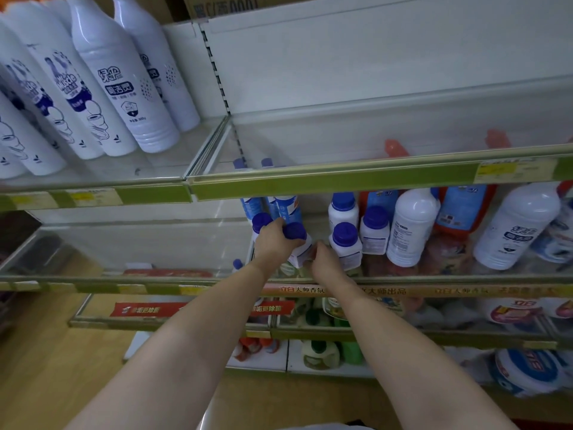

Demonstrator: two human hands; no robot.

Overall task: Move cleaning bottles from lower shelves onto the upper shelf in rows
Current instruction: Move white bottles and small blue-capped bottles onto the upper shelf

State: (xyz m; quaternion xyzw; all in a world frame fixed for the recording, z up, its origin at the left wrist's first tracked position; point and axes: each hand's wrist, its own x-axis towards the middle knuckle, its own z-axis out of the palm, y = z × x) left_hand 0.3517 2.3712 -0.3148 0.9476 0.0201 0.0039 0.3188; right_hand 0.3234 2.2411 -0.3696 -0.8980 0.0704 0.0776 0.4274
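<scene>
Cleaning bottles with blue caps stand on the lower shelf (434, 279), behind its clear front rail; the left hand (273, 240) is curled around the neck of one small blue-capped bottle (296, 235) at the left end of that group; the right hand (324, 259) reaches in just beside the same bottle, fingers bent toward its base, but whether it grips anything cannot be told; further small blue-capped bottles (345, 240) and a taller white bottle (410, 226) stand to the right, with a large white bottle (517, 226) beyond them

Progress, as a judgement: the upper shelf (335, 178) directly above the hands shows bare glass, so the row on this section appears not yet begun; the neighbouring upper section to the left carries tall white bottles (124, 88) in rows; most of the transfer appears to remain

Surroundings: glass shelves with green price strips (155, 195) along their front edges; a white slotted back panel (372, 57); lower tiers hold assorted packaged goods; a wood-toned floor (46, 367) lies below at the left
</scene>
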